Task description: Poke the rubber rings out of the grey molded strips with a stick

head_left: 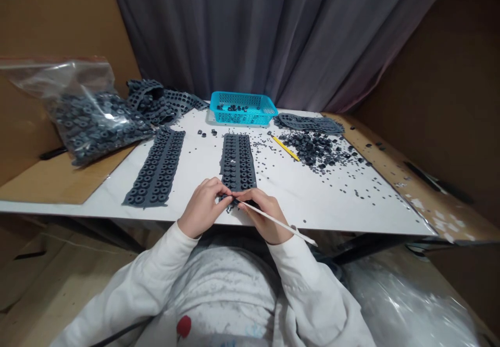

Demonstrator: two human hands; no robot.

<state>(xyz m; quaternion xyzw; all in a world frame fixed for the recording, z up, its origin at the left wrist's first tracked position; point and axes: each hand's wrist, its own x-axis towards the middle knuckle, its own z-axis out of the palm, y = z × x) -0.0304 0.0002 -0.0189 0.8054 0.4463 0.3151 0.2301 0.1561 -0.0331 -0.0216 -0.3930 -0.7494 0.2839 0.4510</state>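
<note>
Both hands meet at the near end of a dark grey rubber sheet with rows of raised rings, lying on the white table. My right hand is closed round a thin white stick-like tool, whose tip points at the sheet's near edge. My left hand pinches at that same edge beside the tip; whatever its fingers hold is too small and hidden to name. A second ringed rubber sheet lies apart on the left.
Behind the sheets stands a blue basket with a few dark pieces. Loose black pieces and a yellow tool lie right. A clear bag of rings stands left, near crumpled perforated sheets. Another sheet lies back right.
</note>
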